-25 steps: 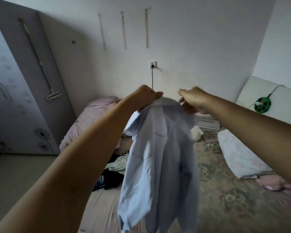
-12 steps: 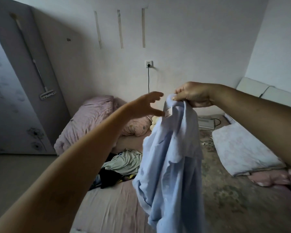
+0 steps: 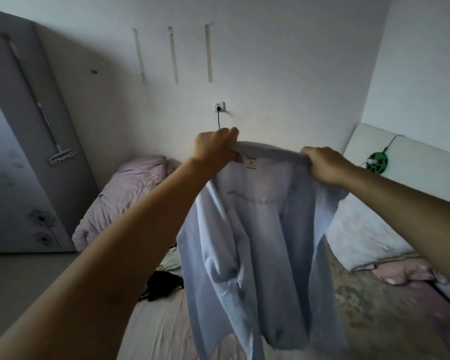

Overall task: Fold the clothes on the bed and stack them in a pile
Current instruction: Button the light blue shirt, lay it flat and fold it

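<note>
And there it goes, both hands are on the collar now! A moment ago the left hand (image 3: 213, 149) was open and reaching while only the right hand (image 3: 322, 165) pinched the bunched cloth; now the left one has closed its fingers (image 3: 230, 133) round one end of the collar, and the right hand grips the other end, fingers curled over the band. Between them the light blue shirt (image 3: 252, 242) has opened out: the collar is pulled taut, the label shows just below it, and the body hangs in long loose folds above the bed (image 3: 156, 331), clear of the sheet as far as I can see, though the hem runs out of view at the bottom. That matters, I'd say, because a shirt held square by the collar is ready to be laid flat for folding; before, it was just a twisted bundle. Behind the shirt, to its left, a dark garment (image 3: 164, 284) and a pale one (image 3: 173, 261) lie heaped on the bed, unfolded, so plenty of the job is left and I see no pile started. Farther behind the shirt, a pink quilt (image 3: 125, 193) slumps against the wall, and a pillow (image 3: 361, 237) lies to the shirt's right.
</note>
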`<action>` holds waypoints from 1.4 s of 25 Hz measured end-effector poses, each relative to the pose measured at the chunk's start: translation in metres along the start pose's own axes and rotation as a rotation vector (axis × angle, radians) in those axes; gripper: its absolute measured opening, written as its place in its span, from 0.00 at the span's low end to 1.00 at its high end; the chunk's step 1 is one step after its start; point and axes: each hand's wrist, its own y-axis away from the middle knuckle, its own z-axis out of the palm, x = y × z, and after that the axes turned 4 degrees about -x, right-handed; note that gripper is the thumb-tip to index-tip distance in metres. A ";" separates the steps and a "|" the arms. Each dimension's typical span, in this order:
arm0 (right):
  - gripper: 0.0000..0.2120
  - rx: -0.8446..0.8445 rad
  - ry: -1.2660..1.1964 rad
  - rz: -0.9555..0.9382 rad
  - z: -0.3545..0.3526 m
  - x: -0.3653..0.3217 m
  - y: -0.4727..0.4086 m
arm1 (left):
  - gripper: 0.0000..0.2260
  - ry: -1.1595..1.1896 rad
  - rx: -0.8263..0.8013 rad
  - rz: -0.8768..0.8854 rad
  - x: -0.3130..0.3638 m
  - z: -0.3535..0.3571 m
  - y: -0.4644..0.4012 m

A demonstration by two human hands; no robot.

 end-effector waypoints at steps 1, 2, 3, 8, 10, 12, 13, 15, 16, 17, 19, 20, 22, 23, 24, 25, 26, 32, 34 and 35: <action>0.11 0.059 0.000 0.036 0.000 0.011 0.003 | 0.23 -0.016 -0.069 -0.027 -0.002 -0.001 0.000; 0.11 0.116 0.004 0.065 -0.003 0.020 0.003 | 0.22 -0.023 -0.150 -0.061 -0.004 0.000 0.003; 0.12 0.169 0.021 0.083 -0.010 0.027 0.002 | 0.20 -0.028 -0.219 -0.108 -0.009 0.000 0.007; 0.14 0.282 -0.072 0.127 -0.052 0.054 0.005 | 0.13 -0.127 -0.195 -0.503 -0.068 -0.002 0.027; 0.18 0.312 -0.078 -0.087 -0.055 0.043 0.007 | 0.19 0.264 -0.165 -0.371 -0.044 0.015 0.021; 0.20 0.337 -0.041 -0.312 -0.053 0.026 0.005 | 0.29 0.753 -0.208 -0.079 0.019 0.045 0.020; 0.18 0.343 -0.032 -0.384 -0.052 0.022 0.004 | 0.32 0.869 -0.246 0.041 0.053 0.058 0.023; 0.16 0.345 -0.027 -0.467 -0.055 0.022 0.000 | 0.33 0.992 -0.272 0.171 0.098 0.082 0.027; 0.16 0.337 -0.031 -0.486 -0.057 0.025 0.000 | 0.29 1.038 -0.262 0.167 0.108 0.091 0.026; 0.17 0.324 -0.034 -0.502 -0.059 0.031 0.000 | 0.24 1.072 -0.256 0.144 0.112 0.098 0.024; 0.18 0.298 -0.045 -0.518 -0.060 0.042 0.002 | 0.18 1.038 -0.248 0.082 0.112 0.101 0.020; 0.19 0.290 -0.058 -0.500 -0.061 0.048 0.002 | 0.15 1.000 -0.235 0.073 0.112 0.104 0.019; 0.19 0.300 -0.121 -0.442 -0.064 0.057 0.003 | 0.11 0.952 -0.183 0.121 0.121 0.105 0.022; 0.18 0.321 -0.154 -0.416 -0.066 0.060 0.004 | 0.12 0.950 -0.161 0.129 0.131 0.106 0.026; 0.17 0.346 -0.177 -0.397 -0.069 0.061 0.004 | 0.14 0.955 -0.153 0.086 0.142 0.110 0.031; 0.16 0.373 -0.189 -0.380 -0.073 0.062 0.003 | 0.15 0.976 -0.153 0.021 0.156 0.116 0.037; 0.15 0.397 -0.194 -0.364 -0.077 0.063 0.003 | 0.14 0.983 -0.153 -0.064 0.169 0.124 0.043; 0.11 0.136 0.257 -0.038 -0.088 0.106 0.015 | 0.09 0.742 -0.114 -0.378 0.141 0.107 0.024; 0.11 0.142 0.436 0.022 -0.073 0.112 0.023 | 0.06 0.751 -0.133 -0.481 0.123 0.073 -0.001; 0.11 0.173 0.460 0.058 -0.065 0.113 0.026 | 0.05 0.875 -0.086 -0.566 0.120 0.058 -0.010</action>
